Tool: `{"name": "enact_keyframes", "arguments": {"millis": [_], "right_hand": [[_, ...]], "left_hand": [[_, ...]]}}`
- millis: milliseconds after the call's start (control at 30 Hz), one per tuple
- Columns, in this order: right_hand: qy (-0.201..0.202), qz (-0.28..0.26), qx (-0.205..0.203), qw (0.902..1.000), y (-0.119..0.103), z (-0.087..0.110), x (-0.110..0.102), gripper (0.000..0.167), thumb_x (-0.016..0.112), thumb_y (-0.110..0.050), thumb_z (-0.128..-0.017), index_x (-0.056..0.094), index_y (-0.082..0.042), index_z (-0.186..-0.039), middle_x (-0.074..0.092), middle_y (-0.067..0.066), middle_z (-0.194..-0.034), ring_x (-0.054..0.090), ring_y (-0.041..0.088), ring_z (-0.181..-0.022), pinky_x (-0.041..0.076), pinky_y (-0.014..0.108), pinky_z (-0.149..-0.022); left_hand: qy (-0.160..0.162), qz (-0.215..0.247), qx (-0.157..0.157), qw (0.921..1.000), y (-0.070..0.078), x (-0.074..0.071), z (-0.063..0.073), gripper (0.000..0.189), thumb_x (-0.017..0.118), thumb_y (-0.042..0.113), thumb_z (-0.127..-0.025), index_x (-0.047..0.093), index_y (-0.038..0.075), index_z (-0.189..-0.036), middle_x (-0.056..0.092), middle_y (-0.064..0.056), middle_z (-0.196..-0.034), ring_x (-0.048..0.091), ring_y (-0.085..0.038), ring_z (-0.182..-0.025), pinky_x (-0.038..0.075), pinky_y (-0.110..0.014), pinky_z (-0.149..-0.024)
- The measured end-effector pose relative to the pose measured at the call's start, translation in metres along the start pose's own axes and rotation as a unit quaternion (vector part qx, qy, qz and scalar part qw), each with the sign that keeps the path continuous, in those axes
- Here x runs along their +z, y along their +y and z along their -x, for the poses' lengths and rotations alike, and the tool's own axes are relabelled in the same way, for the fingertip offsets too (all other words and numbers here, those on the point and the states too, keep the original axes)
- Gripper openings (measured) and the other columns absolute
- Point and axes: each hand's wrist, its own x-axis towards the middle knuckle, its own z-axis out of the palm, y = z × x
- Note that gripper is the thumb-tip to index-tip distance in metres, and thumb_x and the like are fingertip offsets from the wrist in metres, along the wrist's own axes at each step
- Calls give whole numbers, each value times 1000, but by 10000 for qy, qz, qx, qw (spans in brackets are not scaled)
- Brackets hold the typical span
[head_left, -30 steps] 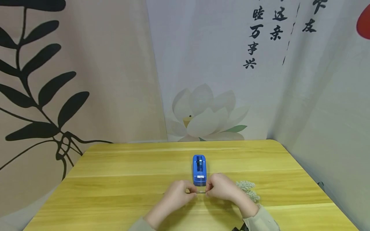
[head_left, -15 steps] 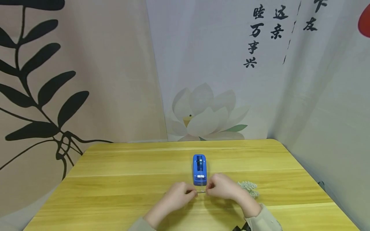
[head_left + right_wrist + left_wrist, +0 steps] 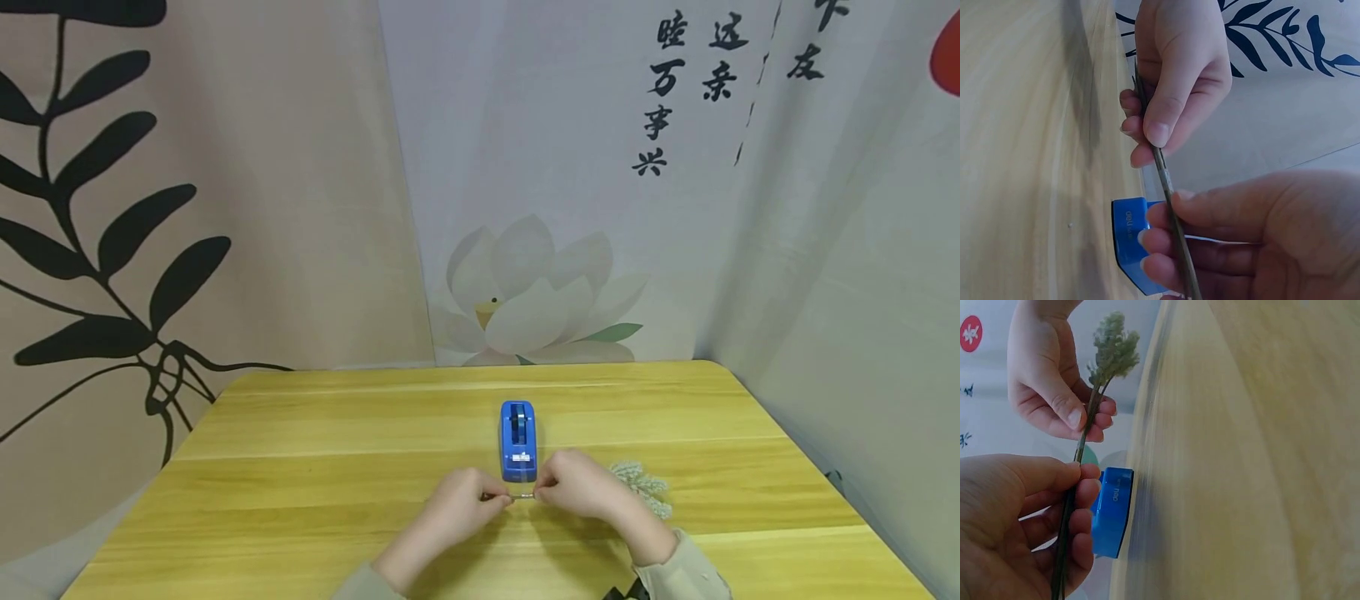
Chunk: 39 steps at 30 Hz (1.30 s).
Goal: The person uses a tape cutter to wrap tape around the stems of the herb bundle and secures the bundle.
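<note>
Both hands hold a thin bunch of flower stems [image 3: 1182,256] crosswise above the table. My left hand [image 3: 462,506] pinches the stems between thumb and fingers on the left. Just to the right, my right hand [image 3: 576,485] pinches them below the pale green flower heads [image 3: 643,487], which stick out past that hand. A short stretch of stem shows between the two hands, with a shiny clear band, like tape [image 3: 1165,179], around it. Right behind the fingertips stands a blue tape dispenser [image 3: 518,442]; a clear strip shows at its near end.
The wooden table [image 3: 337,433] reaches back to a printed curtain [image 3: 322,208]. A dark object [image 3: 628,590] shows at the bottom edge by the right sleeve. Curtain also hangs along the right side.
The flower heads have turned and shifted slightly behind my right hand, while the fingertips make small movements at the stems. Arms and tape dispenser stay nearly in place.
</note>
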Motion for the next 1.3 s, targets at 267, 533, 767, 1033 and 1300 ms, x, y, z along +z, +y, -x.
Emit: {"name": "enact_keyframes", "arguments": {"millis": [267,533,767,1033,1300], "right_hand": [[224,123,34,9997,3,-2,3,10,72,-6,-81,71,-10,-72,61,-10,-67,50,6,-55,47,25,-54],[234,207,24,9995,5,-4,6,13,73,-7,-79,68,-15,-70,58,-11,-66,49,6,-57,46,25,-55],[32,-104,-104,9999,12,-6,4,17,66,-10,-87,67,-9,-70,51,-12,-59,42,3,-50,40,20,-48],[-103,-139,98,9998,16,-6,4,21,64,-16,-91,72,-10,-73,49,-10,-53,34,4,-43,30,19,-42],[145,150,96,9997,12,-7,6,16,70,-16,-88,72,-12,-72,54,-11,-58,42,5,-48,38,23,-46]], "left_hand": [[140,3,-91,9999,-2,2,-1,8,74,18,-84,79,15,-90,73,1,-92,56,-3,-70,46,-21,-55],[353,-351,-69,9987,-3,3,-1,7,76,20,-82,78,21,-89,73,4,-93,63,-7,-80,49,-25,-66],[586,-527,77,9969,-2,2,-2,7,76,18,-82,78,20,-88,72,3,-96,65,-10,-84,52,-26,-70],[718,-623,112,9954,-1,2,-1,6,76,16,-82,78,21,-86,72,6,-93,65,-11,-83,52,-27,-70],[688,-422,1,9967,-2,3,-2,6,72,18,-84,77,18,-87,71,6,-93,63,-9,-84,52,-30,-73]]}}
